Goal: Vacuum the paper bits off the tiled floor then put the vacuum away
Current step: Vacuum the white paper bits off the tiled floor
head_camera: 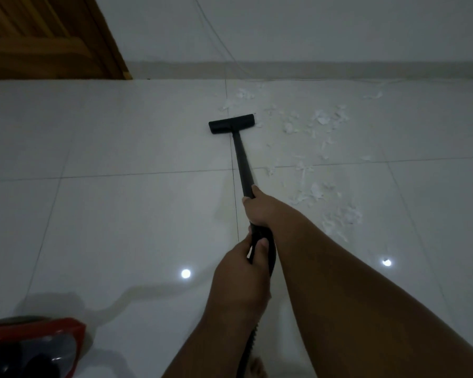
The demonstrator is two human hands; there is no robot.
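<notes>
Right of right grip (257, 210), paper bits (322, 119)

The red vacuum body (33, 347) is cut by the left and bottom edges, so only a corner shows. The wand (239, 156) is hidden at its upper stretch inside the grips of the right hand (257, 207) and left hand (241, 271). The hose (245, 356) shows only as a sliver between the forearms before the bottom edge cuts it. The farthest paper bits (320, 121) blur into pale tile — too small to count.
</notes>
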